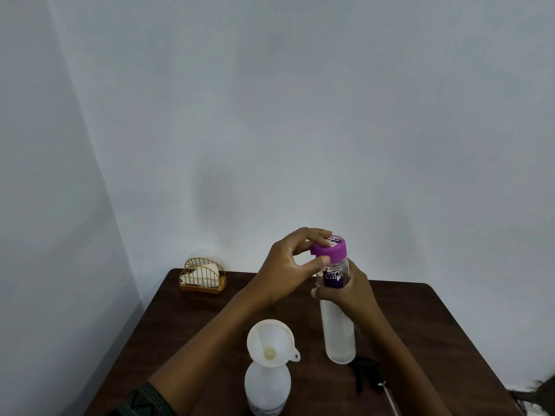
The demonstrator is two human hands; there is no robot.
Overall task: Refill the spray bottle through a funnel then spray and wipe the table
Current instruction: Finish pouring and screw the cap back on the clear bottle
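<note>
While the gold wire napkin holder point(203, 275) waits at the far left, I see the white plastic funnel point(271, 340) seated in the translucent spray bottle point(267, 385); my left hand point(288, 265) pinches the purple cap point(329, 250) of the clear water bottle point(338, 325), which my right hand point(345, 288) grips. Pouring, spraying and wiping remain.

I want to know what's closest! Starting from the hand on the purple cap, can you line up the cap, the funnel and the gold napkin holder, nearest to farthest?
From the left hand:
1. Purple cap: in its grip, atop the water bottle.
2. Funnel: below, sitting in the spray bottle.
3. Gold napkin holder: far left corner of the table, near the wall.
</note>
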